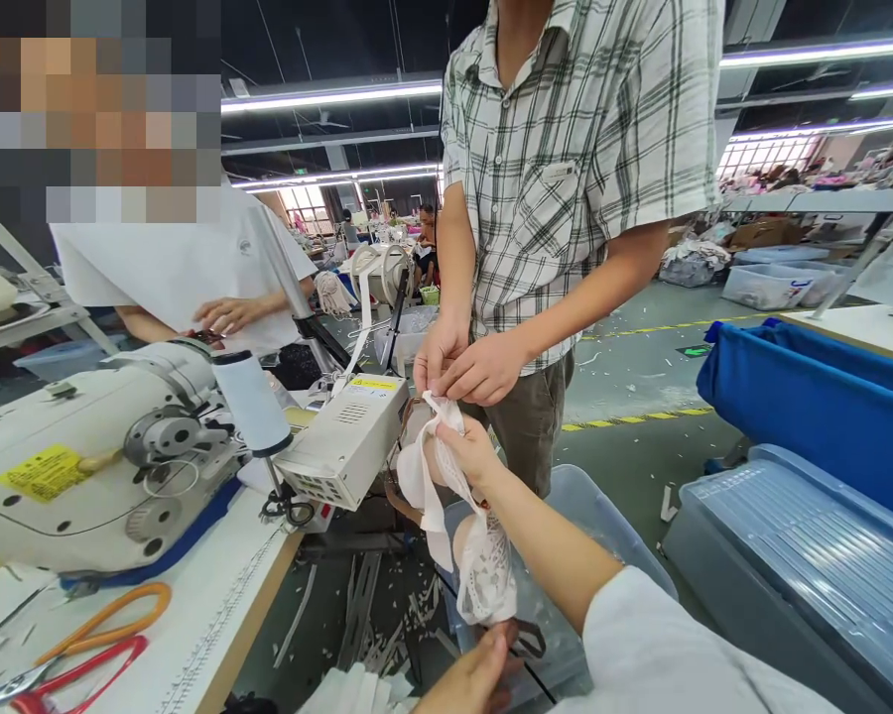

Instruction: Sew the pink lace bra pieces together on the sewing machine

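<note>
A white lace bra [483, 580] hangs in front of me, its pale straps and band dangling. My right hand [473, 456] is closed around its upper part, thumb on top. Lower down, my left hand [477, 674] grips the bottom edge of the lace cup, its fingers partly hidden at the frame's edge. Facing me, a co-worker in a checked shirt pinches the top end of the bra with both hands [468, 372], just above my right hand.
On the left stand a sewing machine [81, 476], a thread cone [251, 402] and a grey control box [346, 436]. Scissors [81, 654] lie on the table. A clear bin [610, 526] sits below; lidded and blue bins [811, 416] are at right. Another person works behind the machine.
</note>
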Demonstrator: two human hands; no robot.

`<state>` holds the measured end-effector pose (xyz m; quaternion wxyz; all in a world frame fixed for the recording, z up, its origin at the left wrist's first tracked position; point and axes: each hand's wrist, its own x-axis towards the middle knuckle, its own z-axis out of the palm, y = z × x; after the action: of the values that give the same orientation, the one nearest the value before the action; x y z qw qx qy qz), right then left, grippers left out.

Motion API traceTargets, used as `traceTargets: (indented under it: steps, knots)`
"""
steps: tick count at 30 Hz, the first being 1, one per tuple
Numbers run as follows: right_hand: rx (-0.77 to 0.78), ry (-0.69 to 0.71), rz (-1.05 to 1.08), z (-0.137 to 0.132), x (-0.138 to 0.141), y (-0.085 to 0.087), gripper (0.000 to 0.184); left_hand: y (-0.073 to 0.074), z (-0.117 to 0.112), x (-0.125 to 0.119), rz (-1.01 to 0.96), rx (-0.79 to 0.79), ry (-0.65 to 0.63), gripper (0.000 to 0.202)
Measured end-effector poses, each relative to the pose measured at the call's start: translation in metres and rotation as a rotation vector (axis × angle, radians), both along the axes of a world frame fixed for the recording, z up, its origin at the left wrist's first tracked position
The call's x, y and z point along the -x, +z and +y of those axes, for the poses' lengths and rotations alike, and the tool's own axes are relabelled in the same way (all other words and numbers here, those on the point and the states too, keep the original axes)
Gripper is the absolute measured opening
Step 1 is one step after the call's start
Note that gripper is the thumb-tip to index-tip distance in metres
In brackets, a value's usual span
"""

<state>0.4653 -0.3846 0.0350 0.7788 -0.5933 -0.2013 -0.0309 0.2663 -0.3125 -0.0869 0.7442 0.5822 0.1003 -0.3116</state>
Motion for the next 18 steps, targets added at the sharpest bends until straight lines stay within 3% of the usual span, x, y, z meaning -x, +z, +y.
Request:
traceTargets:
  steps: [4,9,14,18]
  knots:
    - [-0.012,-0.026,0.002,0.004,0.0,0.0,0.039,-0.011,0.004,0.001,-0.026,-0.03,0.092,0.102]
    - [0.027,-0.088,-0.019,0.007,-0.003,0.0,0.025,-0.018,0.007,-0.006,-0.086,-0.067,0.309,0.092]
    - [0.091,-0.108,-0.022,0.008,-0.003,-0.003,0.023,-0.011,0.02,-0.018,-0.171,-0.102,0.533,0.065]
    - [0.171,-0.076,-0.021,0.007,0.002,0.0,0.022,0.004,0.037,-0.017,-0.199,-0.137,0.649,0.059]
